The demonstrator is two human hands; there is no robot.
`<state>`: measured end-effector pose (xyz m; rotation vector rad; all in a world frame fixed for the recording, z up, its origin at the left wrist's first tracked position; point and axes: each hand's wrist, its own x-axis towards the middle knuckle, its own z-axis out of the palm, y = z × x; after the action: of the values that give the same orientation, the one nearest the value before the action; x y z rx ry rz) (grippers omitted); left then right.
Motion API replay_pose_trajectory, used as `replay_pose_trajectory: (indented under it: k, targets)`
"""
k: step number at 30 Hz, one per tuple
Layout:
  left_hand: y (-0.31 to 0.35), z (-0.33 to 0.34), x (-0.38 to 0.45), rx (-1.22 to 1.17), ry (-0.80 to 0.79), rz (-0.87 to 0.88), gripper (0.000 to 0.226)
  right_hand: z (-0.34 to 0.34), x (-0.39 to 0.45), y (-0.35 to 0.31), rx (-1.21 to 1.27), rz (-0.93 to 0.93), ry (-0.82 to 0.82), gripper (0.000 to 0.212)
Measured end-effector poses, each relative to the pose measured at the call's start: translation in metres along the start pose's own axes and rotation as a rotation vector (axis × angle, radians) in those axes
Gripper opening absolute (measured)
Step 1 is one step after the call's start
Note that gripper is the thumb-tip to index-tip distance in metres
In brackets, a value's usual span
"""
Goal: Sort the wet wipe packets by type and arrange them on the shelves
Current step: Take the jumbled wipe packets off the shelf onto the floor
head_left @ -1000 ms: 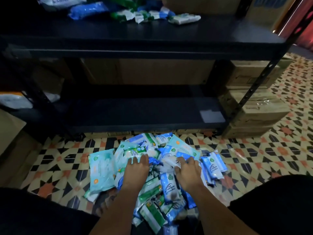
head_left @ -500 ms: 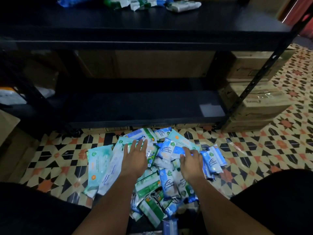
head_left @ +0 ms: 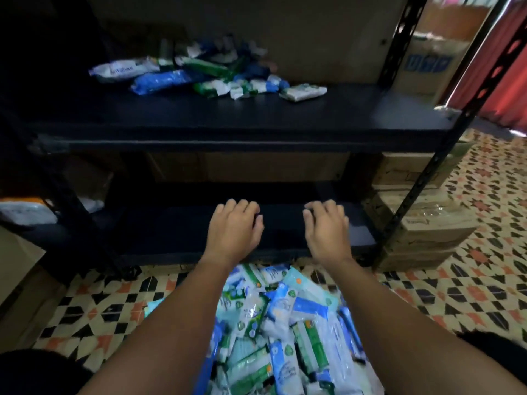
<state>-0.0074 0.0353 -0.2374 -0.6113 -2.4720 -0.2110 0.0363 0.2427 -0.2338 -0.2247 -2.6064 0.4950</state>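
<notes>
Reaching forward over the heap, both hands hang at mid-frame in front of the lower shelf [head_left: 171, 232] of the black rack. The left hand [head_left: 233, 229] has its fingers loosely curled downward with nothing in its grip; the right hand [head_left: 326, 230] looks the same, fingers bent and relaxed, holding nothing that can be seen. The unsorted wet wipe packets [head_left: 273, 332], blue, green and pale teal, lie in a loose pile on the patterned floor [head_left: 94, 309] at lower centre, between the forearms. A second jumble of packets [head_left: 211, 75] sits on the upper shelf [head_left: 256, 121], toward the upper left of the frame, apparently not yet grouped. By the look of it, sorting has barely begun: no tidy rows show on either shelf. The next move probably calls for picking one type out of the floor pile and giving it its own stretch of shelf.
</notes>
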Motion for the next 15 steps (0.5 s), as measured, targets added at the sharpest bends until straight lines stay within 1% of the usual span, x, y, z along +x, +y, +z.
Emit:
replay_pose_trajectory:
  k: [3, 5, 8, 11, 13, 15]
  targets:
    - [-0.007, -0.035, 0.06, -0.028, 0.145, 0.039, 0.029, -0.029, 0.052, -0.02, 0.011, -0.084, 0.162, 0.024]
    - [-0.014, -0.057, 0.101, -0.03, 0.212, 0.052, 0.029, -0.05, 0.087, -0.032, 0.026, -0.133, 0.259, 0.023]
    - [-0.026, -0.082, 0.157, 0.012, 0.23, 0.031, 0.027, -0.074, 0.133, -0.047, 0.026, -0.182, 0.352, 0.021]
    - [-0.04, -0.09, 0.202, 0.051, 0.113, -0.071, 0.036, -0.087, 0.173, -0.057, -0.043, -0.199, 0.335, 0.026]
    - [-0.05, -0.085, 0.224, 0.052, 0.035, -0.139, 0.039, -0.089, 0.198, -0.062, -0.084, -0.181, 0.271, 0.034]
    - [-0.059, -0.073, 0.241, 0.06, -0.004, -0.17, 0.039, -0.083, 0.224, -0.067, -0.09, -0.14, 0.185, 0.042]
